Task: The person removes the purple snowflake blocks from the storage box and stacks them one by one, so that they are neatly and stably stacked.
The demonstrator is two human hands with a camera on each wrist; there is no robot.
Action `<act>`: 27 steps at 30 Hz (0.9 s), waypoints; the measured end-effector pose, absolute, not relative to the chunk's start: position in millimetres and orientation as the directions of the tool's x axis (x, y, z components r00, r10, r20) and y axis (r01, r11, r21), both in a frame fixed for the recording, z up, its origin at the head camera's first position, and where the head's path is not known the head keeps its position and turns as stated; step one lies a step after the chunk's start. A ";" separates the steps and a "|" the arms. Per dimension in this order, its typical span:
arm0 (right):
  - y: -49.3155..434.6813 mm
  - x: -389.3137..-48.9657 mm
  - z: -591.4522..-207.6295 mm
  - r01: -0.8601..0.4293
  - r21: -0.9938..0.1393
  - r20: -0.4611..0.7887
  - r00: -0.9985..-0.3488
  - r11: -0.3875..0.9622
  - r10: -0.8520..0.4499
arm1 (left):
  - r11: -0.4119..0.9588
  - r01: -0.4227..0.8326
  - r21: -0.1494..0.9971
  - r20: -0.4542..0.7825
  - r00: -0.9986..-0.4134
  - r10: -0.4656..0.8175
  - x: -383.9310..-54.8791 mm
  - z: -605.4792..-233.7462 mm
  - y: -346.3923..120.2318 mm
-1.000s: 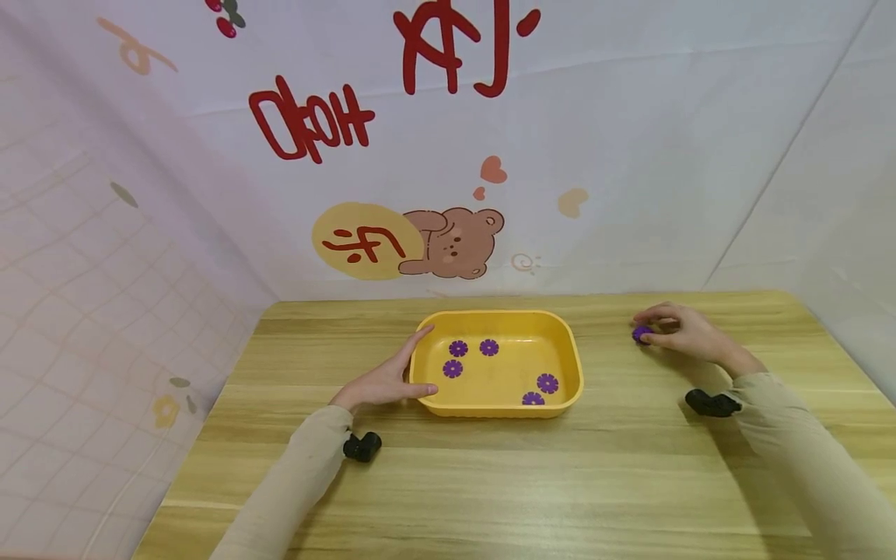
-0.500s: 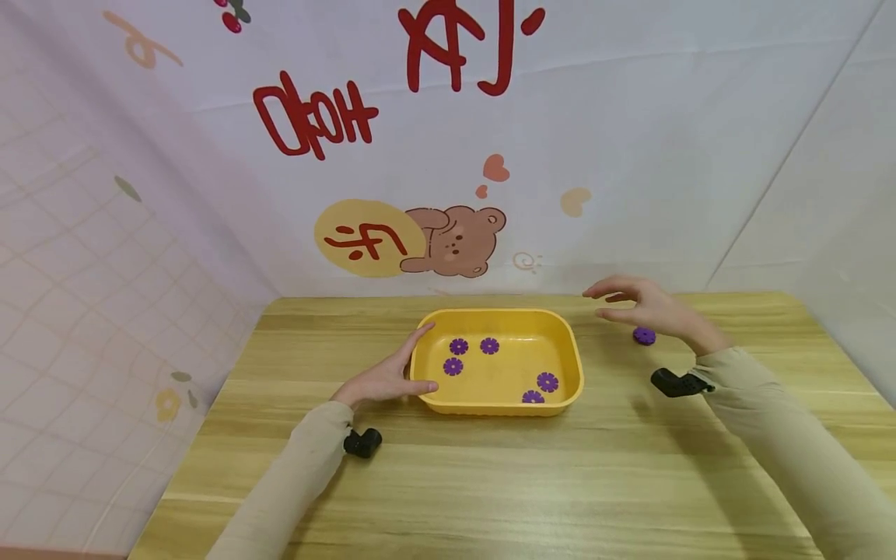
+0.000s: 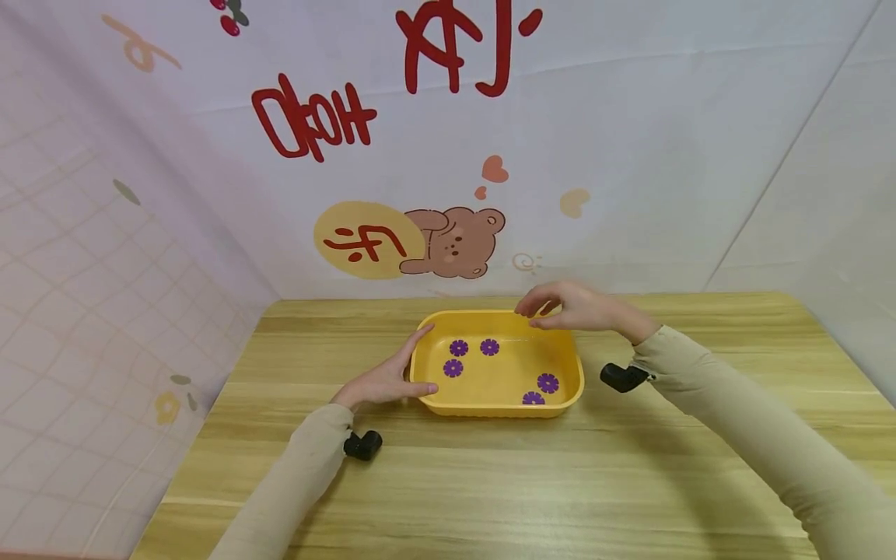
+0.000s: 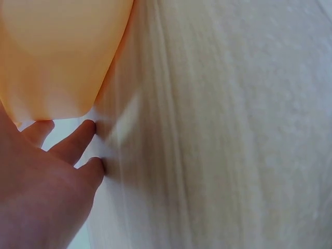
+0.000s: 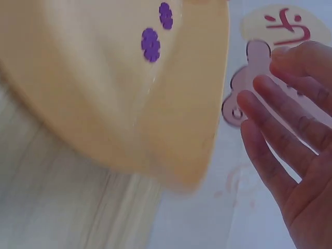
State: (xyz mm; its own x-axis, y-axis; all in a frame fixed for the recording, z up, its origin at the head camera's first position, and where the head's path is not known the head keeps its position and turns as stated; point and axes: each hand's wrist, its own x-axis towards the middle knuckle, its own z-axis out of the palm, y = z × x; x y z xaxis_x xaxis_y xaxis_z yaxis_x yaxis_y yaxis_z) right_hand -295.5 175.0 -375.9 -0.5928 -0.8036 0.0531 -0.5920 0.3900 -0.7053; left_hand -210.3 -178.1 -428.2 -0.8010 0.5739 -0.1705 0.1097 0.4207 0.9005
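From the head view, I see the bare left hand (image 3: 385, 381) bracing the left end of a yellow, round-cornered rectangular plastic tray (image 3: 498, 410), thumb over the near corner and a finger along the far one. Right of that hand, three purple notched flower-shaped discs (image 3: 458, 348) lie grouped; two more purple discs (image 3: 548, 383) sit farther off, the nearest partly cut off by the near rim. The bare right hand (image 3: 570, 306) hangs over the far right corner, hiding part of the rim there; its fingers are bent and moderately apart, and whether they touch the tray I can't tell here. Just beyond that hand, the pale wood-grain tabletop (image 3: 490, 482) ends at a white printed wall cloth (image 3: 644, 155); to its right and on the near side of the forearm, the wood runs on in a broad stretch.

The left wrist view gives what the head view hides: lower fingers bent below the tray's outer wall, fingertips close to the wood. The thumb is out of sight and most of the tray is cut off.

In the right wrist view the right palm faces the camera, fingers spread and holding nothing, beside the rim with wall cloth showing between. Only two discs appear past the fingertips; the tray's near edge is blurred and its far end cropped.
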 end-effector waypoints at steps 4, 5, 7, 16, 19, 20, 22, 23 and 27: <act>154.0 -299.8 -374.9 -0.608 -0.694 0.037 -0.565 0.385 -0.824 | 0.431 0.114 0.895 -0.172 -0.803 0.570 -217.0 -442.9 -180.0; 149.5 -301.3 -375.5 -0.615 -0.688 0.035 -0.559 0.385 -0.829 | 0.431 0.115 0.895 -0.172 -0.803 0.571 -219.2 -447.3 -180.7; 141.7 -304.2 -377.1 -0.625 -0.676 0.027 -0.550 0.390 -0.835 | 0.431 0.116 0.895 -0.171 -0.803 0.571 -221.9 -453.8 -181.8; 119.7 -312.7 -391.5 -0.637 -0.680 0.040 -0.525 0.362 -0.850 | 0.438 0.108 0.892 -0.178 -0.807 0.562 -222.0 -456.2 -182.3; 117.0 -313.0 -399.4 -0.633 -0.698 0.074 -0.529 0.335 -0.846 | 0.437 0.115 0.892 -0.172 -0.809 0.562 -222.0 -456.0 -182.0; 116.5 -313.2 -402.2 -0.631 -0.702 0.081 -0.532 0.330 -0.843 | 0.438 0.113 0.892 -0.174 -0.809 0.562 -222.2 -455.8 -181.8; 115.6 -313.7 -407.8 -0.625 -0.709 0.089 -0.539 0.327 -0.838 | 0.439 0.111 0.892 -0.177 -0.808 0.562 -222.2 -455.8 -181.5; 115.2 -313.8 -410.0 -0.620 -0.713 0.088 -0.543 0.328 -0.835 | 0.443 0.112 0.889 -0.177 -0.809 0.561 -222.0 -455.8 -181.5; 113.4 -314.6 -417.5 -0.610 -0.726 0.104 -0.555 0.319 -0.826 | 0.458 0.123 0.881 -0.174 -0.814 0.554 -220.6 -455.0 -182.1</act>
